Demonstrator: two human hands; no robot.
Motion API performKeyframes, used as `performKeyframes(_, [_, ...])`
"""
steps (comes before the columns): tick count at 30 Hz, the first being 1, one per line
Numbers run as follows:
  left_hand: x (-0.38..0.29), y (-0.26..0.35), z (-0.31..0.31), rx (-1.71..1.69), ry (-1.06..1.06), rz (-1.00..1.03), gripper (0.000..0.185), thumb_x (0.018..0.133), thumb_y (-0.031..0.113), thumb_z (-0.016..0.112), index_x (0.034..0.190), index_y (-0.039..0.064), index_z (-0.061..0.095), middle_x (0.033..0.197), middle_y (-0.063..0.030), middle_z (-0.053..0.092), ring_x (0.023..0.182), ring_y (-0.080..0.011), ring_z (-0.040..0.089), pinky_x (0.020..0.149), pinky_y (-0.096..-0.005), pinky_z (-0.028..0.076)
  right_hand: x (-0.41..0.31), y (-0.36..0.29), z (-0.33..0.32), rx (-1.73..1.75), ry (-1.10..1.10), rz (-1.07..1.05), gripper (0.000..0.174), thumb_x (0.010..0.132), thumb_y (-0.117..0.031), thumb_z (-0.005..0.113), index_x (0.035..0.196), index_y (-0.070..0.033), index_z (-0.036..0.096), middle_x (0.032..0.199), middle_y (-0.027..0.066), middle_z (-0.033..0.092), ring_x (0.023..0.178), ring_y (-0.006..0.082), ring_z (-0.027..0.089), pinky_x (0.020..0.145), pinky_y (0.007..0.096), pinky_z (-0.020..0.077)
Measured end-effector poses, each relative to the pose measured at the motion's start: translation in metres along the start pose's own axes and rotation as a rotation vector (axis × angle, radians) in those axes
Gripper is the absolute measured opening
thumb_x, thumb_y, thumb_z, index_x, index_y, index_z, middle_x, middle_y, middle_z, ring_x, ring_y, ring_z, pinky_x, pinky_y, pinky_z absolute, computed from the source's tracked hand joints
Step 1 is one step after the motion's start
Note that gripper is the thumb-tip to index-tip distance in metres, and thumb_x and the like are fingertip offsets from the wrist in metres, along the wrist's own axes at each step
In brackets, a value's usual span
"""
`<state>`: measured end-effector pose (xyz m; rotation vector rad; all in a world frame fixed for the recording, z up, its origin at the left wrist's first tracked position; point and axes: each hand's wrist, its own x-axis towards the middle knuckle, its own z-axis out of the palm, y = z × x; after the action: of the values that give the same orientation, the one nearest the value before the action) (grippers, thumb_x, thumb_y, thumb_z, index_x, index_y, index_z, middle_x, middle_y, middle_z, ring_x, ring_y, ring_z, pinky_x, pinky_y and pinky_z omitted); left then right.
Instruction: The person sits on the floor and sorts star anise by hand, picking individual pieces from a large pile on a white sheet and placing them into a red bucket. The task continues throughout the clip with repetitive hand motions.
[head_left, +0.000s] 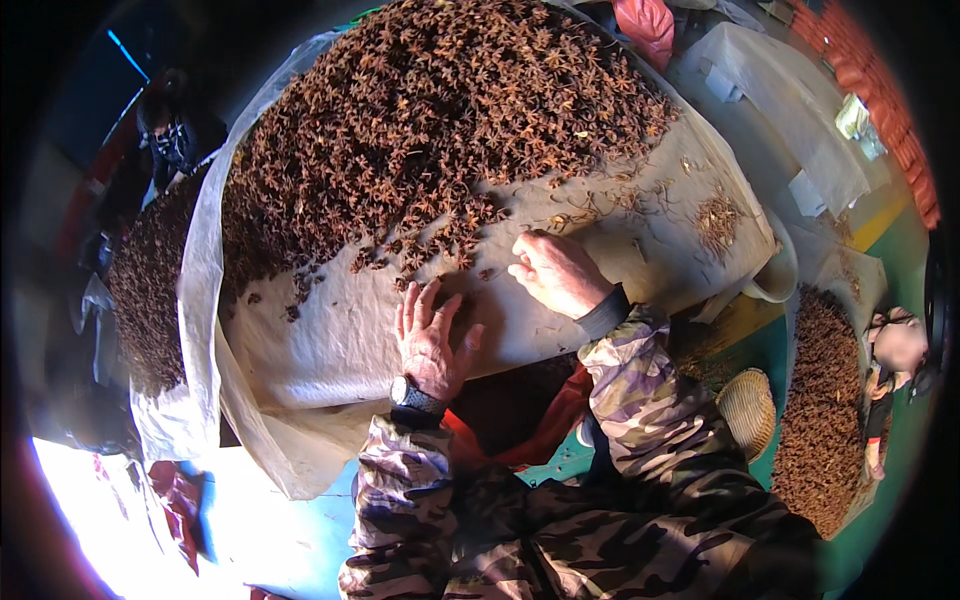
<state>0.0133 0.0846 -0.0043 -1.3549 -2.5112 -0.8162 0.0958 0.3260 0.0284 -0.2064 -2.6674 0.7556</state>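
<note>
A large heap of dried star anise (450, 97) covers the far part of a table lined with a pale plastic sheet (322, 352). My left hand (431, 341), with a watch at the wrist, reaches over the near part of the sheet. Its fingers are spread, their tips beside a few loose pods at the heap's edge. To the right, my right hand (559, 271) is held over the sheet with curled fingers; whether something small is pinched inside is hidden. A single loose star anise (485, 274) lies between the two hands.
Thin stems form a small pile (718, 223) on the sheet's right side. A white bucket (780, 262) stands off the right edge, above a woven basket (746, 414). An open red bag (555, 427) sits below the near edge. Other people work at star anise heaps left and right.
</note>
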Motion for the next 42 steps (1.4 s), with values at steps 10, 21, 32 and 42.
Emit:
performKeyframes(10, [-0.008, -0.034, -0.023, -0.224, 0.277, -0.166, 0.031, 0.090, 0.017, 0.074, 0.118, 0.004, 0.069, 0.134, -0.0160, 0.062, 0.136, -0.0417, 0.048, 0.113, -0.0529, 0.038, 0.006, -0.019, 0.022, -0.062, -0.004, -0.151, 0.013, 0.090, -0.011, 0.069, 0.099, -0.003, 0.066, 0.097, 0.0132, 0.061, 0.087, 0.0339, 0.065, 0.078, 0.0432, 0.0531])
performKeyframes(21, [-0.017, -0.029, -0.027, -0.240, 0.256, -0.109, 0.035, 0.086, 0.013, 0.075, 0.119, 0.003, 0.067, 0.127, -0.0182, 0.064, 0.131, -0.0439, 0.051, 0.110, -0.0530, 0.040, 0.010, -0.025, 0.041, -0.076, 0.032, -0.244, 0.008, 0.090, -0.003, 0.062, 0.086, -0.002, 0.055, 0.092, 0.0156, 0.055, 0.085, 0.0367, 0.059, 0.075, 0.0465, 0.0485])
performKeyframes(32, [-0.004, 0.004, -0.027, -0.748, 0.182, -0.294, 0.036, 0.094, 0.004, 0.069, 0.130, -0.001, 0.062, 0.107, -0.0130, 0.071, 0.084, -0.0220, 0.069, 0.072, -0.0322, 0.056, 0.005, -0.063, 0.023, 0.239, -0.143, -0.069, 0.011, 0.096, -0.012, 0.061, 0.100, -0.005, 0.055, 0.082, 0.0182, 0.066, 0.077, 0.0392, 0.066, 0.068, 0.0474, 0.0503])
performKeyframes(42, [-0.012, 0.003, -0.023, -0.598, 0.055, -0.279, 0.023, 0.094, 0.017, 0.072, 0.112, 0.001, 0.071, 0.087, -0.0134, 0.075, 0.075, -0.0205, 0.073, 0.069, -0.0331, 0.057, 0.001, -0.075, 0.024, 0.334, -0.268, -0.080, 0.017, 0.089, -0.003, 0.065, 0.105, -0.003, 0.060, 0.089, 0.0144, 0.072, 0.085, 0.0287, 0.073, 0.076, 0.0382, 0.0579])
